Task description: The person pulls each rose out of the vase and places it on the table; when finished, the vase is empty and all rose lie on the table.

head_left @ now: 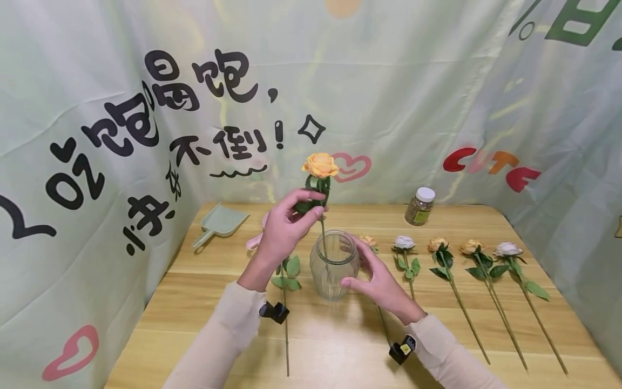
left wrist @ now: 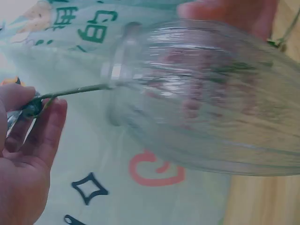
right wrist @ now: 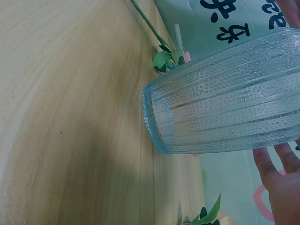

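My left hand [head_left: 284,224] pinches an artificial orange rose [head_left: 320,165] just below its bloom, by the leafy top of the stem. The rose stands nearly upright, and its stem runs down through the mouth of a clear ribbed glass vase [head_left: 334,281]. In the left wrist view, the green stem [left wrist: 77,90] enters the vase's neck. My right hand [head_left: 381,278] holds the vase from the right, thumb at the front and fingers around the far side. In the right wrist view, the vase's base [right wrist: 152,122] shows close to the wooden table; whether it touches is unclear.
Right of the vase lie several roses, including a white rose [head_left: 404,243] and an orange rose [head_left: 439,246]. A leafy stem [head_left: 286,278] lies to the left, its bloom hidden. Farther back are a green dustpan [head_left: 225,220], a partly hidden pink object [head_left: 254,241] and a white-capped jar [head_left: 419,208].
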